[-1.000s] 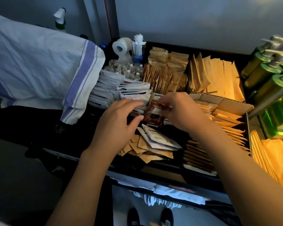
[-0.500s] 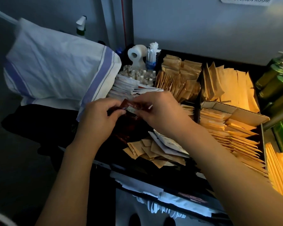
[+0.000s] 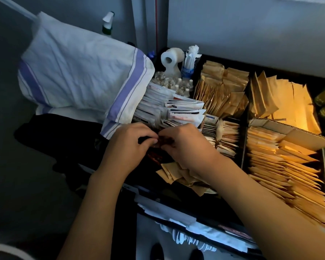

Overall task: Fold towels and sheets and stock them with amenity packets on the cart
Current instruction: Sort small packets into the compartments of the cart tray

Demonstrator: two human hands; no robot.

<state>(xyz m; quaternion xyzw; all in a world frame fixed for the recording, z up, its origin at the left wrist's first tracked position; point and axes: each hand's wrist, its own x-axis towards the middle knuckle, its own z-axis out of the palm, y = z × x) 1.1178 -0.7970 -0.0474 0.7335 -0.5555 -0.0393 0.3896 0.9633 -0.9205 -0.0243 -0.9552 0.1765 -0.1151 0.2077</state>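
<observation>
Both hands meet mid-cart: left hand point(image 3: 129, 145) and right hand point(image 3: 186, 145) pinch one dark brown packet point(image 3: 164, 142) between them, over the front-left compartment; risk: dim light, packet slips into loose kraft packets point(image 3: 178, 175) below

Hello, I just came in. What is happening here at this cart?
A person is stocking amenity packets in the cart tray. Both hands meet over the tray's near left part: the left hand and the right hand pinch a small dark packet between their fingertips. Around them, rows of tan packets and white packets already stand in compartments. A folded striped cloth lies to the left of the tray.
</observation>
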